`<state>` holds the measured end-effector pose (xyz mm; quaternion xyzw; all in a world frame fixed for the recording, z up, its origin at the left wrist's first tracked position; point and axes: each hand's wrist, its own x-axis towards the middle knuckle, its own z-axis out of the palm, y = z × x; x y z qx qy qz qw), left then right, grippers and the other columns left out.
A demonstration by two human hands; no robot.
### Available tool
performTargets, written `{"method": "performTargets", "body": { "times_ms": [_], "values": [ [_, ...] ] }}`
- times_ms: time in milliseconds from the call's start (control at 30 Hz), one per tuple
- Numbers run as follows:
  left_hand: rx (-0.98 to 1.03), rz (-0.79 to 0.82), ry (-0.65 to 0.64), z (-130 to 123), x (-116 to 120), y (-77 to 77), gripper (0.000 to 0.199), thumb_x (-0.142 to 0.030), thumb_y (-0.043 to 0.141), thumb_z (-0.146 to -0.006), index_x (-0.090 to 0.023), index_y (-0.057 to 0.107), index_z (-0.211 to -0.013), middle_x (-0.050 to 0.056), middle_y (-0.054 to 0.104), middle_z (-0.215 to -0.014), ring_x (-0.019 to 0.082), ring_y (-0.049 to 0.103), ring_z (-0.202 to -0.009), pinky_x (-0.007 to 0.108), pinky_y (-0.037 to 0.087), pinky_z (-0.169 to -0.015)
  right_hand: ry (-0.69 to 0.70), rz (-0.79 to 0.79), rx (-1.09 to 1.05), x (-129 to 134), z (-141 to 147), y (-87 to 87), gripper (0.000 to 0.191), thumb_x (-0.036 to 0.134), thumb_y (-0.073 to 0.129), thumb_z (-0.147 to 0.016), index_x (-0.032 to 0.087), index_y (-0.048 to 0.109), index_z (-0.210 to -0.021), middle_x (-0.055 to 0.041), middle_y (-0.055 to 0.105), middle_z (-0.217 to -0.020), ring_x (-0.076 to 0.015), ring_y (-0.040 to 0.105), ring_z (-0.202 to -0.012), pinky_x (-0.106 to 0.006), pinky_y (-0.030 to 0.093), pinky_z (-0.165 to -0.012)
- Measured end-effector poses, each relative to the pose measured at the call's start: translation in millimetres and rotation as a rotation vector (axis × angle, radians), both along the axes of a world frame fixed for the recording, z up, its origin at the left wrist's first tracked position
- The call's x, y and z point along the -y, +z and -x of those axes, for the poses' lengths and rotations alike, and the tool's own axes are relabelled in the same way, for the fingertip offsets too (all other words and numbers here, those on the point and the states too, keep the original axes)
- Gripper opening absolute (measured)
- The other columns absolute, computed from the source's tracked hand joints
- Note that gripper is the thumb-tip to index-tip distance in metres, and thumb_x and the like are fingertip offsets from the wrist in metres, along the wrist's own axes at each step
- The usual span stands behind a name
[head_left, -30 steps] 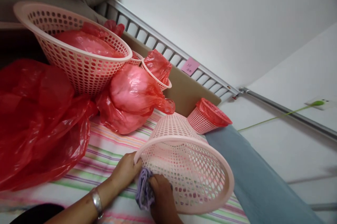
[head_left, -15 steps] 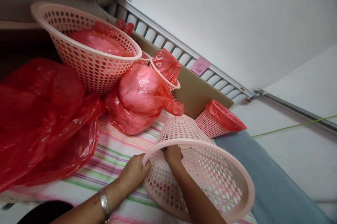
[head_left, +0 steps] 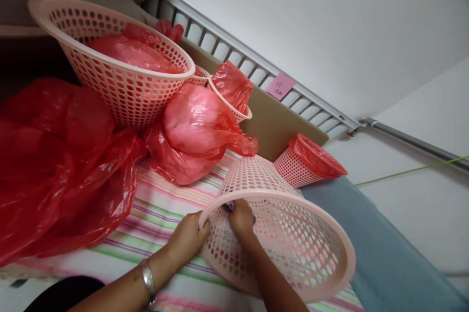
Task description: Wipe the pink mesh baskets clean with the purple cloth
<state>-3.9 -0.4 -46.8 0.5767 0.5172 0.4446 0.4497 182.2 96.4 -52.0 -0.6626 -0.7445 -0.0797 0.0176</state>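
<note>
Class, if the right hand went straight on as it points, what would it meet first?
The right hand would likely meet the inside of the pink basket around it, perhaps its purple cloth first; depth is unclear.

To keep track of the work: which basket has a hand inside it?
The bottom-centre basket, mouth toward the camera: right hand inside, left hand gripping its rim. No hand touches the other baskets.

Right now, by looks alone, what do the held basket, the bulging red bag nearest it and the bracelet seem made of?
Held basket: seemingly moulded plastic, satin, given its regular holes and smooth rim. Red bag: likely glossy plastic film; it creases, shines and looks translucent. Bracelet: probably polished metal, given its silvery highlights; which metal, I cannot tell.
</note>
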Motion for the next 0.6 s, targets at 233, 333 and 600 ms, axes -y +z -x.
{"method": "performTargets", "body": {
  "times_ms": [233, 333, 600],
  "values": [
    [0.041, -0.001, 0.012, 3, 2, -2.4, 0.036, -0.034, 0.04, -0.085, -0.011, 0.067, -0.081, 0.008, 0.069, -0.075, 0.02, 0.061, -0.07, 0.026, 0.043, -0.063, 0.326, -0.075, -0.173, 98, 14, -6.1, 0.027, 0.008, 0.046, -0.071, 0.021, 0.056, -0.093, -0.0052, 0.058, -0.087, -0.0211, 0.051, -0.083, -0.031, 0.036, -0.074],
    [0.024, -0.002, 0.041, 4, 3, -2.3, 0.036, -0.034, 0.04, -0.085, -0.01, 0.066, -0.08, 0.008, 0.069, -0.075, 0.02, 0.061, -0.071, 0.026, 0.043, -0.064, 0.454, -0.068, -0.208, 126, 11, -5.0, 0.028, 0.006, 0.048, -0.068, 0.023, 0.055, -0.088, -0.0027, 0.057, -0.089, -0.0195, 0.05, -0.082, -0.03, 0.035, -0.074],
    [0.018, -0.002, 0.006, 3, 0, -0.6, 0.034, -0.032, 0.041, -0.083, -0.01, 0.067, -0.079, 0.007, 0.068, -0.072, 0.019, 0.06, -0.066, 0.025, 0.043, -0.062, 0.337, 0.061, -0.005, 107, -6, 7.3, 0.026, 0.007, 0.05, -0.072, 0.023, 0.059, -0.091, -0.0043, 0.059, -0.089, -0.0203, 0.05, -0.083, -0.03, 0.033, -0.071]
  ]
}}
